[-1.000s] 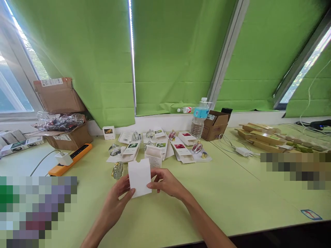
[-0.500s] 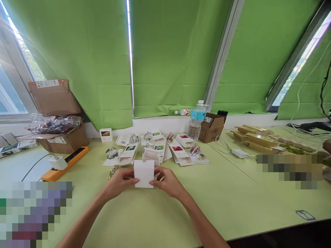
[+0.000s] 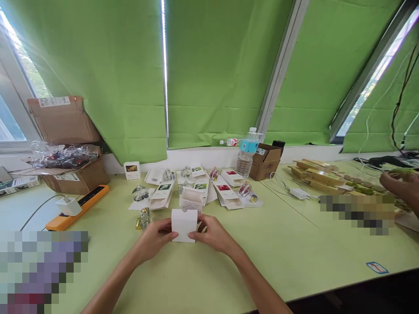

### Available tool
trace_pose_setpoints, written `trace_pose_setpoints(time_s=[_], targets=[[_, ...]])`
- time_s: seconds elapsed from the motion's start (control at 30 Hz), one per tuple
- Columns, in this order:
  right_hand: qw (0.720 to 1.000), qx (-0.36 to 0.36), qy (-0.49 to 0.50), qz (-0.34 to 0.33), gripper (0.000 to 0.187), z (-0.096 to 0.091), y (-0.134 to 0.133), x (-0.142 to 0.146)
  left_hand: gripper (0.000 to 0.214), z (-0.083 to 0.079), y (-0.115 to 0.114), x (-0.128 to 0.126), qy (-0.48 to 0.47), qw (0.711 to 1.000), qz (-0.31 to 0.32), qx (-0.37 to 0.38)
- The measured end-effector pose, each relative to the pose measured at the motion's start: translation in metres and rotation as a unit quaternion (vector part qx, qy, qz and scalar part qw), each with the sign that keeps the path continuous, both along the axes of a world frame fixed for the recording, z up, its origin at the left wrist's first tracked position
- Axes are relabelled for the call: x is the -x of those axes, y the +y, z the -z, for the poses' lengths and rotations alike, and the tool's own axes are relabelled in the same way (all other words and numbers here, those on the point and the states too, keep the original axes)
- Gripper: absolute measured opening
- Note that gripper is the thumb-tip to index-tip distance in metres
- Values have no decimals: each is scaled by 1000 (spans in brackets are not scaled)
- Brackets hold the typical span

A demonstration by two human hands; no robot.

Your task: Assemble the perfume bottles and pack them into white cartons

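Observation:
Both my hands hold a small white cardboard box (image 3: 183,223) just above the pale green table (image 3: 294,248). My left hand (image 3: 156,237) grips its left side with the thumb on the front. My right hand (image 3: 213,233) pinches the right side. A small glass bottle with a gold cap (image 3: 143,218) lies just left of my left hand. Behind the box are several flat and half-folded white cartons with flower pictures (image 3: 165,190) and more round glass bottles (image 3: 140,192).
A water bottle (image 3: 246,152) and a small brown box (image 3: 266,161) stand at the back. An open cardboard box with plastic packs (image 3: 70,172) and an orange power strip (image 3: 78,206) are at left. A white charger (image 3: 298,192), wooden boxes (image 3: 322,174) and another person's hand (image 3: 401,185) are at right.
The white box has come down from a raised, tilted hold to sit low between my hands. A person's hand has come into view at the right edge.

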State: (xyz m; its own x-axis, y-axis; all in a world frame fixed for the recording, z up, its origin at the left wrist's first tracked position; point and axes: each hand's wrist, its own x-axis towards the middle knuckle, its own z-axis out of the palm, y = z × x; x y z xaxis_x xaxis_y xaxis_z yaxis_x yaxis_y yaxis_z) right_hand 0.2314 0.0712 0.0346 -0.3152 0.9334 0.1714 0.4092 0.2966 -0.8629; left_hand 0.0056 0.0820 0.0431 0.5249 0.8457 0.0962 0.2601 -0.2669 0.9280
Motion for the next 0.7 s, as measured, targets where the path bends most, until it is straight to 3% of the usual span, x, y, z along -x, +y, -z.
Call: trace_pose_setpoints(time_s=[0.23, 0.53, 0.7], targets=[[999, 0, 44, -19, 35, -6, -1, -2, 33, 2, -2, 0, 2, 1000, 3, -20], [1000, 5, 20, -14, 31, -2, 4, -7, 35, -1, -5, -1, -7, 1000, 8, -12], [999, 20, 3, -46, 32, -6, 12, -10, 36, 2, -1, 0, -4, 1000, 4, -7]])
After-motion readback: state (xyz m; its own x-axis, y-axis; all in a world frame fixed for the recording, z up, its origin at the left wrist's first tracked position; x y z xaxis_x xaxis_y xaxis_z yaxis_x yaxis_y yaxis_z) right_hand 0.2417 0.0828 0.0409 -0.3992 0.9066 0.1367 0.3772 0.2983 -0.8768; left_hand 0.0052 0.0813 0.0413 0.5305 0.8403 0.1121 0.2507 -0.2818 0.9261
